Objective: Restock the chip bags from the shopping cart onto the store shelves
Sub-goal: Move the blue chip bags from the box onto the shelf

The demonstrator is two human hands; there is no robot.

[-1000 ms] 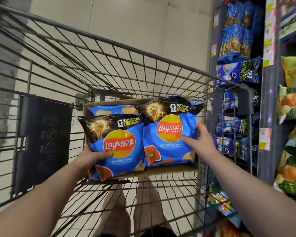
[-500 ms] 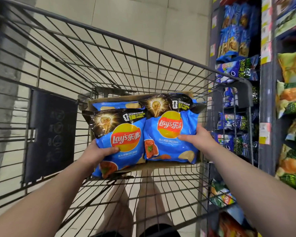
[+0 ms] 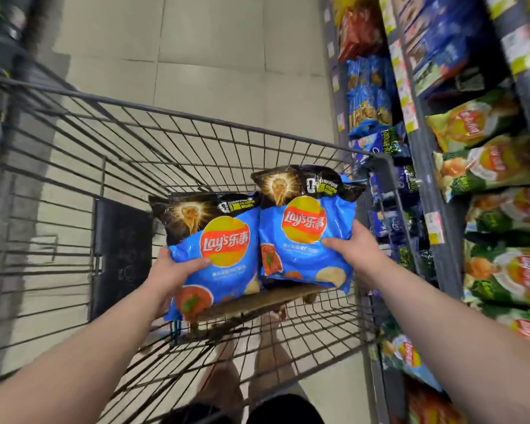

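Gripped in the curled fingers (image 3: pixel 196 262) of the left hand (image 3: pixel 169 272) and right hand (image 3: pixel 354 255), two chip bags (image 3: pixel 224 246) are now being lifted off the box (image 3: pixel 257 301) below the fingers for shelving.

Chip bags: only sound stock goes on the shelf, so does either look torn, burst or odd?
Nothing stands out. The left bag in the left hand and the right bag in the right hand both look puffed, sealed and unspilled. Blur would hide small tears.

Room is open above the cart (image 3: pixel 214 119). Its right wall stands between the bags (image 3: pixel 236 270) and the packed shelves (image 3: pixel 433 179).
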